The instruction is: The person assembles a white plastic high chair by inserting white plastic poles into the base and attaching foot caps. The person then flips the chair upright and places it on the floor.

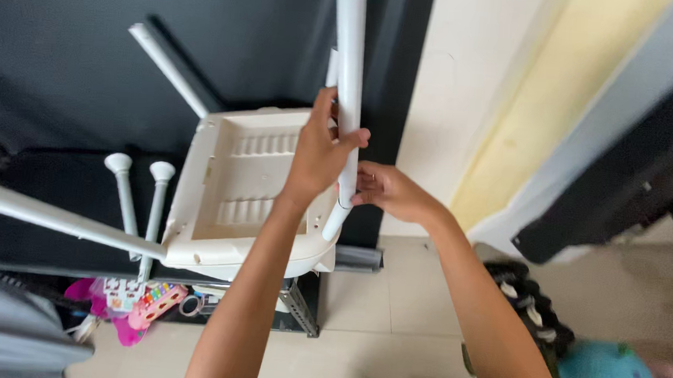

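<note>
At the centre of the frame, the white tubular leg (348,95) runs from the top edge down to a corner of the upturned white plastic seat base (233,194), which rests on a dark surface. Your left hand (319,152) is wrapped firmly around the leg just above the joint; your right hand (388,191) pinches its lower end at the socket. Keep the tube in line with the socket and press straight along its axis, steadying the base so it cannot tip. Other legs (173,71) splay toward the upper and lower left, and a pink toy (143,302) lies below.
</note>
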